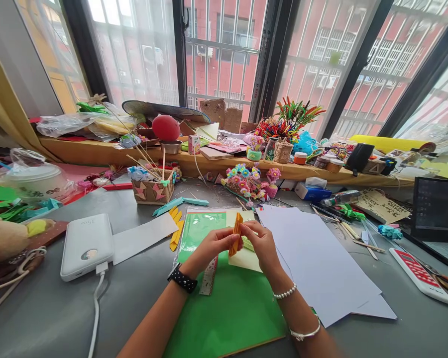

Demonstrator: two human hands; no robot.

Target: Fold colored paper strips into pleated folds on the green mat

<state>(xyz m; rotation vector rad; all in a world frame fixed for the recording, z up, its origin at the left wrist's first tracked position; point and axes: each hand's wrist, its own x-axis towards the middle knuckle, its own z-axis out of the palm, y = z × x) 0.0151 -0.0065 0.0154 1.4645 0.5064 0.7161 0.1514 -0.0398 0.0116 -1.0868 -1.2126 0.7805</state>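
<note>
Between my two hands stands a folded piece of orange-yellow paper (236, 233), its layers pressed together in a narrow strip. My left hand (220, 241) pinches it from the left, and my right hand (259, 243) grips its right side with the fingertips. Below them lie a green sheet (231, 308), a pale yellow sheet (246, 261) and a ruler (208, 278) that is partly under my left wrist. Several folded yellow paper pieces (176, 228) lie to the left of my hands, with folded blue paper strips (175, 204) just behind them.
White paper sheets (317, 258) spread to the right. A white power bank (87, 246) with a cable sits at the left, by a white paper strip (145, 238). A decorated box of sticks (153, 191) and crocheted flowers (246, 181) stand behind; a calculator (420, 276) lies far right.
</note>
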